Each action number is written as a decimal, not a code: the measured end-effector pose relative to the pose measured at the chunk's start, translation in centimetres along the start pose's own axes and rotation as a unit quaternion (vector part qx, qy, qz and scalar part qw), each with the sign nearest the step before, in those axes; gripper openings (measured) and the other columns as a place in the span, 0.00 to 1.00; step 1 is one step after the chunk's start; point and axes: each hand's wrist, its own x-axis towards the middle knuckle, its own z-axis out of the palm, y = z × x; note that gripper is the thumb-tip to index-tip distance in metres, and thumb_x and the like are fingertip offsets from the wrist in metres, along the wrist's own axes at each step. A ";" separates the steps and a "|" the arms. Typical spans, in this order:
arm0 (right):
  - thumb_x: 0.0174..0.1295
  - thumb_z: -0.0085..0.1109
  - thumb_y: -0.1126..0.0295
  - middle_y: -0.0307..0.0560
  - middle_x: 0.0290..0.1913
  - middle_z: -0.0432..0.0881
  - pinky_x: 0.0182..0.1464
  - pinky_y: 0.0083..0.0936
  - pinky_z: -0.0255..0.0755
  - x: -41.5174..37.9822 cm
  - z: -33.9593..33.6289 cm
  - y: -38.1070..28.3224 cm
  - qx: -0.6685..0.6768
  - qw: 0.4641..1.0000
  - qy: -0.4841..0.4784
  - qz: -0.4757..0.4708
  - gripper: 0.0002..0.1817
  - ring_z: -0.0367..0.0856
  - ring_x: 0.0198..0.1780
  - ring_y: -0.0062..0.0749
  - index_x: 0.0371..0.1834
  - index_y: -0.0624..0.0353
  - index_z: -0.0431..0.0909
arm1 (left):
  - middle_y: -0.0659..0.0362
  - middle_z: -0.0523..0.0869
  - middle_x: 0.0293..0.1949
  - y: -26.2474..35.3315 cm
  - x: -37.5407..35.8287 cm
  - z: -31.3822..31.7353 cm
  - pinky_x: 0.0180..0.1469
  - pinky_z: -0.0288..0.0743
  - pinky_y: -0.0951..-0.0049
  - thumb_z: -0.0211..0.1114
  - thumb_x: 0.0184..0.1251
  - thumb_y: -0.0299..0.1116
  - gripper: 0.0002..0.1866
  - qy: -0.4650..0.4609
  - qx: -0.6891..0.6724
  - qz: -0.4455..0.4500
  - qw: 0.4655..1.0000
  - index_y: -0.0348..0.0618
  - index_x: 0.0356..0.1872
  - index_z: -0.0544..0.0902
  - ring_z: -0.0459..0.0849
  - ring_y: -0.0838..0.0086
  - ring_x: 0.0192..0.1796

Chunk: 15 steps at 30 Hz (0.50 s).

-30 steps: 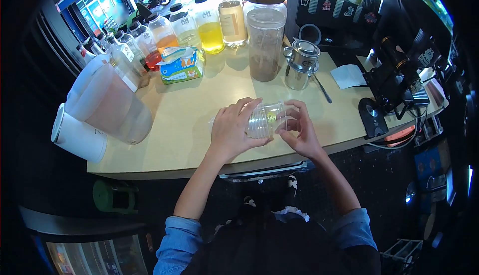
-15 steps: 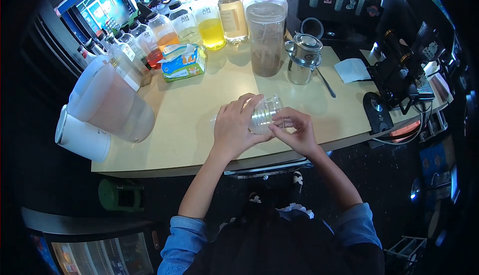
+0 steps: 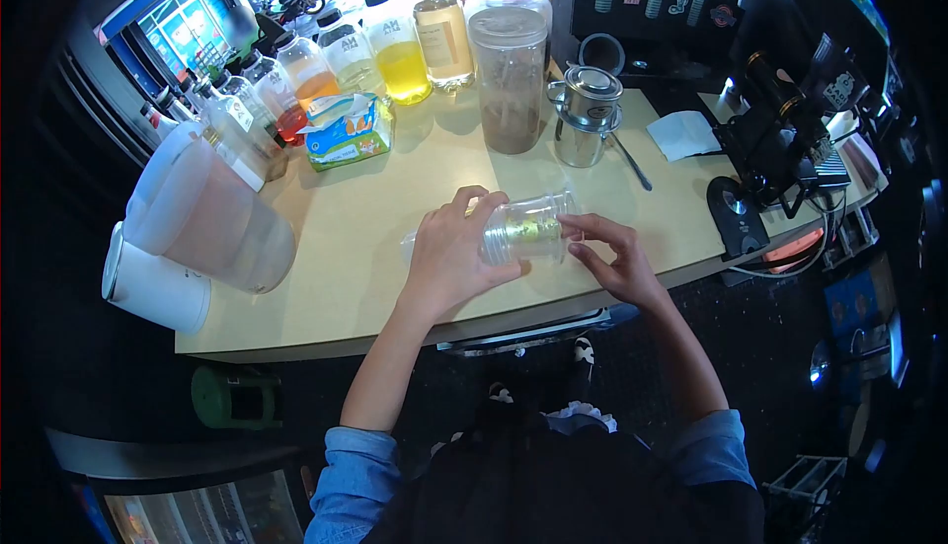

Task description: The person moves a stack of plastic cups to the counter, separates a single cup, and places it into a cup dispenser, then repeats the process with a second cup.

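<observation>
My left hand (image 3: pixel 452 243) is wrapped round a stack of clear plastic cups lying on its side just above the table. Part of the stack pokes out to the left of that hand. At its right end a clear plastic cup (image 3: pixel 533 228) with a yellowish print stands partly out of the others, its mouth facing right. My right hand (image 3: pixel 620 260) pinches this cup at the rim between thumb and fingers. The lower fingers of my right hand are curled in.
Behind the cups stand a tall lidded container (image 3: pixel 511 80), a metal drip filter (image 3: pixel 590 110) and a spoon (image 3: pixel 632 162). To the left are a tissue pack (image 3: pixel 351 139), several bottles (image 3: pixel 400 50), a large pitcher (image 3: pixel 232 213) and a white tub (image 3: pixel 156 282). A napkin (image 3: pixel 683 135) lies right.
My right hand has moved right, and the end cup now stands farther out of the stack, showing its print. My left hand keeps its hold. The whole view has shifted slightly.
</observation>
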 end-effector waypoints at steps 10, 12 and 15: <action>0.58 0.58 0.78 0.47 0.41 0.83 0.46 0.24 0.75 0.3 -0.2 -0.1 0.014 0.998 -0.031 0.055 0.27 0.79 0.38 0.21 0.63 0.53 0.69 | 0.52 0.74 0.50 0.1 -0.1 0.5 0.52 0.67 0.59 0.72 0.39 0.49 0.33 0.043 0.000 0.009 0.999 0.47 0.50 0.75 0.78 0.58 0.49; 0.57 0.60 0.77 0.45 0.39 0.83 0.44 0.22 0.75 0.4 0.0 -0.2 0.032 0.998 -0.038 0.048 0.28 0.76 0.34 0.19 0.63 0.53 0.69 | 0.52 0.74 0.50 0.1 -0.1 0.5 0.52 0.67 0.59 0.72 0.39 0.48 0.33 0.041 -0.002 0.007 0.999 0.47 0.50 0.75 0.78 0.58 0.48; 0.57 0.61 0.76 0.42 0.36 0.83 0.43 0.22 0.74 0.5 1.0 -0.1 0.028 0.999 -0.020 0.033 0.29 0.75 0.33 0.19 0.64 0.52 0.68 | 0.52 0.74 0.50 0.3 -0.3 0.6 0.51 0.67 0.60 0.71 0.39 0.48 0.33 0.046 0.006 0.007 0.999 0.47 0.51 0.75 0.78 0.58 0.48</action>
